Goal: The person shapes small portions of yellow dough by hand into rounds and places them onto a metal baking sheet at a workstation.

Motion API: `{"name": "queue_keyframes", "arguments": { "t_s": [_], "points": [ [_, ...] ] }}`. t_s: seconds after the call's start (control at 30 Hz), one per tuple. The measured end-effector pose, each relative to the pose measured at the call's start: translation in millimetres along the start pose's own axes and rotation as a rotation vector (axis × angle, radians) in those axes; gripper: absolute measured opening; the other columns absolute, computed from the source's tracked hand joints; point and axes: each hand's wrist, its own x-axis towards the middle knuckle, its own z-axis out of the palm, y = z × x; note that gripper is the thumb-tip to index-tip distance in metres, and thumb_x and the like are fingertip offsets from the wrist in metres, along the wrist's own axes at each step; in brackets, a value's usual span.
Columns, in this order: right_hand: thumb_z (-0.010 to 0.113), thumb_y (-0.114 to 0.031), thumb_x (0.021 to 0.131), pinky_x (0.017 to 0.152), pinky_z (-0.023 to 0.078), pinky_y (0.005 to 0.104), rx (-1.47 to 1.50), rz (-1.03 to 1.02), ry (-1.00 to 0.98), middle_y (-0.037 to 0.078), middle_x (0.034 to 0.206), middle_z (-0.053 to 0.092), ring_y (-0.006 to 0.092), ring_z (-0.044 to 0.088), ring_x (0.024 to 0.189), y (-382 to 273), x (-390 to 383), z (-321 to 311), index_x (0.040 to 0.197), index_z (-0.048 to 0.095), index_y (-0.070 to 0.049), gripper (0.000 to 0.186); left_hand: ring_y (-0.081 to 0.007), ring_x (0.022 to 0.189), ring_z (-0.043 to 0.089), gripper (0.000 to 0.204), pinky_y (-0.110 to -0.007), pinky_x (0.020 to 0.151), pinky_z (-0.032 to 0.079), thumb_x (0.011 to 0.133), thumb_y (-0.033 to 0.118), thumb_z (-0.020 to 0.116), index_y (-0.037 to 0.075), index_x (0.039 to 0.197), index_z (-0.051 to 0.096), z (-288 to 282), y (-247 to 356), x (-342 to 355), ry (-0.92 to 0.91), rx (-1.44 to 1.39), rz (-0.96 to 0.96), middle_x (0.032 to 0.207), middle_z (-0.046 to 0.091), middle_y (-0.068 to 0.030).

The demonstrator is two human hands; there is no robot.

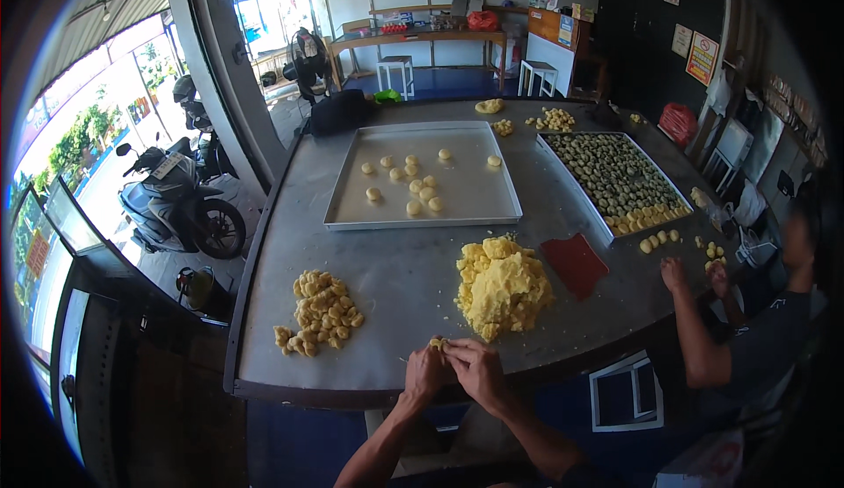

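Note:
At the table's near edge, my left hand [424,374] and my right hand [476,372] meet, fingers closed and pinching a small piece of yellow dough [437,343]. Most of that piece is hidden by the fingers. Just beyond my right hand rises a large crumbly yellow mound [501,290], perhaps dough or filling. To the left lies a heap of small dough lumps [321,314]. Farther back, a shallow metal tray [422,223] holds several round, pale dough balls [417,186], spaced loosely. A flat dark red sheet [576,265] rests right of the mound.
At the right, a second tray [607,224] is packed with dark greenish balls and yellow ones at its near end. A co-worker [747,338] sits there, hands by loose dough balls [659,240]. More dough [554,120] lies along the far edge. A white stool [626,391] stands below.

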Motion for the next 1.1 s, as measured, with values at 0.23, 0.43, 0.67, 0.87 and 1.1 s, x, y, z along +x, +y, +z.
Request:
{"name": "queue_keyframes", "arguments": {
  "t_s": [0.23, 0.43, 0.67, 0.87, 1.1],
  "points": [
    [0.067, -0.003, 0.085, 0.083, 0.053, 0.0384, 0.065, -0.021, -0.02, 0.014, 0.107, 0.07, 0.0306, 0.066, 0.094, -9, 5, -7, 0.102, 0.073, -0.001, 0.018, -0.0448, 0.087, 0.066, 0.032, -0.048, 0.071, 0.055, 0.083, 0.017, 0.07, 0.003, 0.109, 0.059, -11, 15, 3, -0.156, 0.077, -0.054, 0.09, 0.068, -0.0245],
    [0.069, -0.001, 0.085, 0.083, 0.055, 0.0349, -0.254, -0.168, 0.009, 0.014, 0.107, 0.07, 0.0297, 0.069, 0.094, -8, -5, 2, 0.107, 0.073, -0.001, 0.022, -0.0433, 0.092, 0.066, 0.029, -0.047, 0.075, 0.054, 0.084, 0.022, 0.071, 0.002, 0.103, 0.062, -14, 23, -2, -0.051, -0.175, 0.001, 0.089, 0.069, -0.0233],
    [0.076, -0.003, 0.084, 0.087, 0.056, 0.0317, 0.467, 0.333, -0.084, 0.017, 0.117, 0.069, 0.0183, 0.068, 0.1, 28, 4, -8, 0.122, 0.064, 0.006, 0.04, -0.0162, 0.076, 0.064, 0.032, -0.035, 0.071, 0.052, 0.085, 0.02, 0.075, 0.001, 0.107, 0.063, -12, 5, 0, -0.223, -0.448, 0.107, 0.084, 0.068, -0.0135],
    [0.076, -0.005, 0.083, 0.084, 0.056, 0.0334, 0.146, 0.175, -0.061, 0.017, 0.108, 0.068, 0.0245, 0.069, 0.096, 28, 7, -6, 0.12, 0.064, 0.007, 0.041, -0.0168, 0.071, 0.059, 0.024, -0.033, 0.068, 0.049, 0.091, 0.023, 0.07, 0.001, 0.099, 0.067, -14, 16, -4, -0.147, -0.277, 0.082, 0.079, 0.064, -0.012],
    [0.066, -0.003, 0.089, 0.093, 0.052, 0.0416, -0.55, 0.041, 0.385, 0.024, 0.126, 0.061, 0.0406, 0.063, 0.109, 45, 1, -64, 0.124, 0.061, 0.007, 0.037, -0.0193, 0.069, 0.055, 0.046, -0.038, 0.071, 0.047, 0.102, 0.044, 0.052, 0.001, 0.096, 0.067, -16, 16, 7, -0.123, -0.377, -0.105, 0.071, 0.056, -0.0107]
  ]
}}
